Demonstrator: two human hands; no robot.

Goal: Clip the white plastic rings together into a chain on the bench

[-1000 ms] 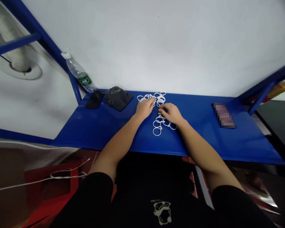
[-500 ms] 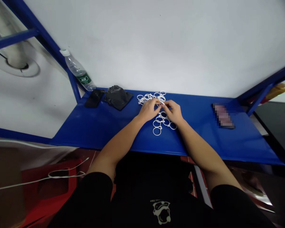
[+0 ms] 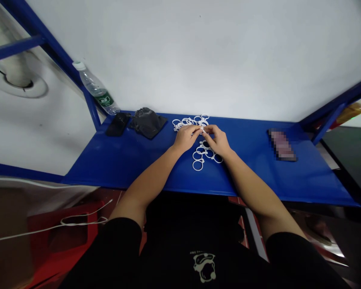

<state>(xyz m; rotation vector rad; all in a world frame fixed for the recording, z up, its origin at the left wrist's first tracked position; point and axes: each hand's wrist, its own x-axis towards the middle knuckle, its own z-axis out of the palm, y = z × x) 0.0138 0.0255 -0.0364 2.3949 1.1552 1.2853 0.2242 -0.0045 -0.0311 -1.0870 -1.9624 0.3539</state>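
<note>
My left hand [image 3: 185,137] and my right hand [image 3: 218,141] meet above the blue table [image 3: 132,160]. Between their fingertips is a small white plastic ring [image 3: 202,129] with a little clasp, partly covered by the fingers. Both hands are closed in a pinch on it. Just beyond my left hand lies a heap of similar white rings [image 3: 186,121]. Nearer to me, below the fingers, several more white rings [image 3: 197,164] are spread on the table, some of them touching or overlapping. Part of this group is hidden by my right hand.
Left at the back stand a clear plastic bottle [image 3: 96,89], a dark phone-like object [image 3: 118,124] and a dark grey pouch [image 3: 148,122]. A blurred-out flat item [image 3: 282,145] lies on the right. Blue frame bars flank the table; a white wall [image 3: 198,60] rises behind it.
The fingertips have shifted slightly around the white ring, and its clasp has turned. The whole view has tilted a little; the rings on the table stay put.
</note>
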